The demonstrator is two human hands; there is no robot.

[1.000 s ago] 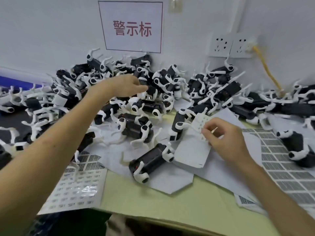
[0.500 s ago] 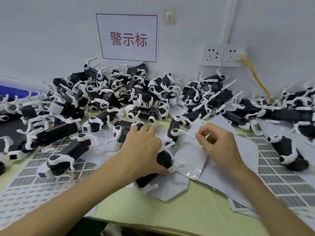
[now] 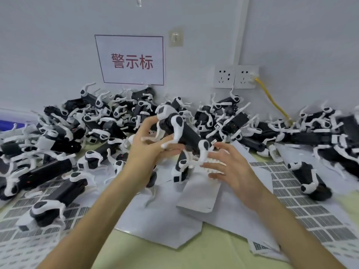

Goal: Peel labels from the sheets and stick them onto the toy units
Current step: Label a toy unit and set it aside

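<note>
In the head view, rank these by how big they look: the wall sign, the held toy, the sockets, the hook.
Largest to smallest: sign, held toy (close second, nearer the camera, so unsure), sockets, hook.

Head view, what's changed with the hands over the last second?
The left hand came back from the pile, gripped a black-and-white toy robot dog and lifted it off the white paper. The right hand left the small white label sheet and opened beside the toy. The pile and grey label sheets stayed.

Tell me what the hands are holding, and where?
The left hand grips a toy dog at its front end, with the fingers under its belly. The right hand is spread open beside it.
</note>
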